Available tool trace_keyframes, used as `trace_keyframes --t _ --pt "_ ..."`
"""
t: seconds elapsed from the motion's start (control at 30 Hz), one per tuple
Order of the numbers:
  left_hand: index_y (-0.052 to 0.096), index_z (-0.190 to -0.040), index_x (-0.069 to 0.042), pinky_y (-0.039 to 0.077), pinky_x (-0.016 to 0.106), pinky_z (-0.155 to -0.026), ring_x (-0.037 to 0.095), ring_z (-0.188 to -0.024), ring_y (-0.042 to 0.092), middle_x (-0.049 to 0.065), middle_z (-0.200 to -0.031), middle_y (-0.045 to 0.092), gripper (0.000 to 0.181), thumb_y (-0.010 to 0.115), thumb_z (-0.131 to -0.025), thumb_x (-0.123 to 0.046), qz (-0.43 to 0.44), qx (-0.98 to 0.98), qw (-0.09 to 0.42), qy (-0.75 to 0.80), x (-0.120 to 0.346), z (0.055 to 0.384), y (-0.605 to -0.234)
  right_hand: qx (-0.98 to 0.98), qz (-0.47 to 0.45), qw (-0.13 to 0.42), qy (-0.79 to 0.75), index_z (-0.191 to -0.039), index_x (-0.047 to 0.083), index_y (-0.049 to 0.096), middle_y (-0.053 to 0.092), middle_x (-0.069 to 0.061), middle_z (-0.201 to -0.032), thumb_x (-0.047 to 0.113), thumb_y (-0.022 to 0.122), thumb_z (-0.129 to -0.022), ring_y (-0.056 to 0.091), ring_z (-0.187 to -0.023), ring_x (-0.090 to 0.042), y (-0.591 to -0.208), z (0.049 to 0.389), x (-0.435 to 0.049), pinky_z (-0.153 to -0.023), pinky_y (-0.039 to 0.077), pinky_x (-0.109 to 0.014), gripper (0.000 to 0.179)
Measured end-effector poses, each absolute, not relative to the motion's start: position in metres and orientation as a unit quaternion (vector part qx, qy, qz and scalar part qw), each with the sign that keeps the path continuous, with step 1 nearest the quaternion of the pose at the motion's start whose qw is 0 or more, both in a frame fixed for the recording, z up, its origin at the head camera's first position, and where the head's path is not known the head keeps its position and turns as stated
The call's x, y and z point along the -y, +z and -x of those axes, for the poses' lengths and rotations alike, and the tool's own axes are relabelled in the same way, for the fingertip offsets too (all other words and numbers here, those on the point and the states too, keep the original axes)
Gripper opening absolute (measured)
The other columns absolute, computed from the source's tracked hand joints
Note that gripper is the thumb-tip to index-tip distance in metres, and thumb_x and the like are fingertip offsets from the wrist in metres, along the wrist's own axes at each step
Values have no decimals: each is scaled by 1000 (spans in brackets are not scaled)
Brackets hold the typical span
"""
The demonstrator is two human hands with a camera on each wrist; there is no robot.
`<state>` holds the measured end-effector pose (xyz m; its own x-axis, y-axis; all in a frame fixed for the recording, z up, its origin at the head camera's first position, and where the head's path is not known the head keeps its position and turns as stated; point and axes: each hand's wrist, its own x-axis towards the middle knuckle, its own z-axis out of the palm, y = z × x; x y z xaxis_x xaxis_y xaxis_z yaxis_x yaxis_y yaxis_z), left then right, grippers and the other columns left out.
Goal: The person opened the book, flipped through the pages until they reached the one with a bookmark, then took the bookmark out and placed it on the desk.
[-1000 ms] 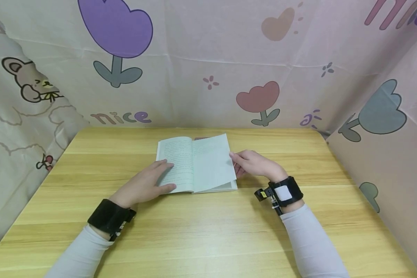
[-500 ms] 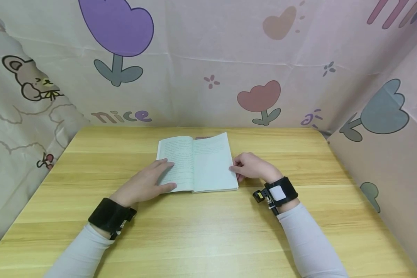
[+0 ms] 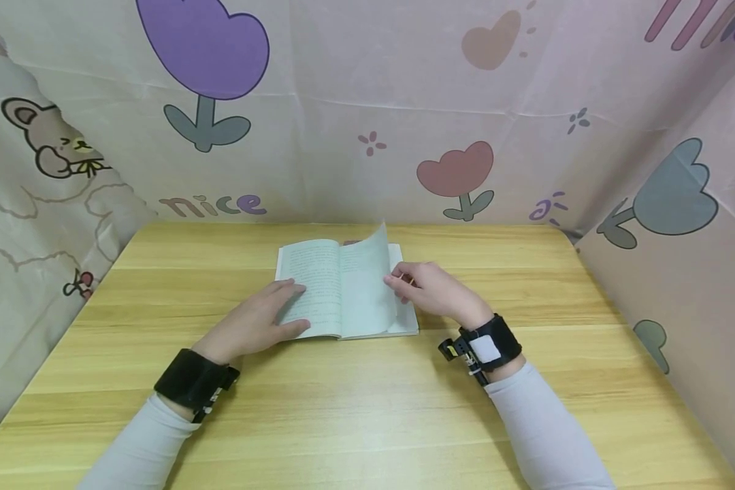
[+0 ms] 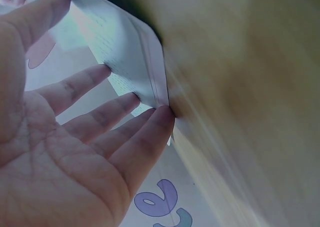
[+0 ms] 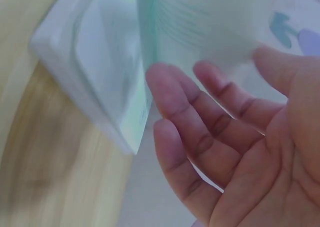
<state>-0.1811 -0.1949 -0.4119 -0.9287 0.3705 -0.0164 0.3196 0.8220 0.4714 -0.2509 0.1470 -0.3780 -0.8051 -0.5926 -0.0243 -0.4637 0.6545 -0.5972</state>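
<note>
An open book (image 3: 309,269) lies on the wooden table, with lines of text on its left-hand page. Spread fingers of my left hand (image 3: 248,327) rest on that page near its outer edge; the left wrist view shows these fingertips along the page (image 4: 115,42) and the book's edge. On the other side, my right hand (image 3: 444,292) pinches the outer edge of a lifted page (image 3: 366,286), which curves upward at its far corner. Seen from the right wrist, the thumb (image 5: 275,69) is at the lifted sheet and the other fingers are bent below it.
A small reddish edge (image 3: 351,242) shows just behind the book. The wooden table (image 3: 355,415) reaches back to a patterned cloth (image 3: 331,170), which hangs behind it and on both sides. Each wrist wears a black strap (image 3: 493,346) with a small camera.
The right hand first moves down along the right page's edge, then lifts the page and draws it leftward, baring the sheets beneath. The left hand stays in place.
</note>
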Motion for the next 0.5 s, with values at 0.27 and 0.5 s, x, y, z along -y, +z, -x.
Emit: trace_keyframes --t 0.27,0.5 --pt "59 -144 0 43 66 -121 48 -146 53 30 -158 53 58 76 -100 -35 -192 -947 28 256 195 184 -411 -892 322 90 -305 -147 9 56 70 -12 -141 45 42 -116 69 -130 -27 -379 235 -122 -111 57 -48 49" --pt "61 -138 -2 48 66 -117 45 -138 60 28 -152 59 50 76 -100 -32 -192 -947 18 257 195 185 -412 -881 356 94 -297 -166 10 34 45 -14 -168 46 46 -115 48 -154 -31 -389 228 -106 -128 42 -48 63"
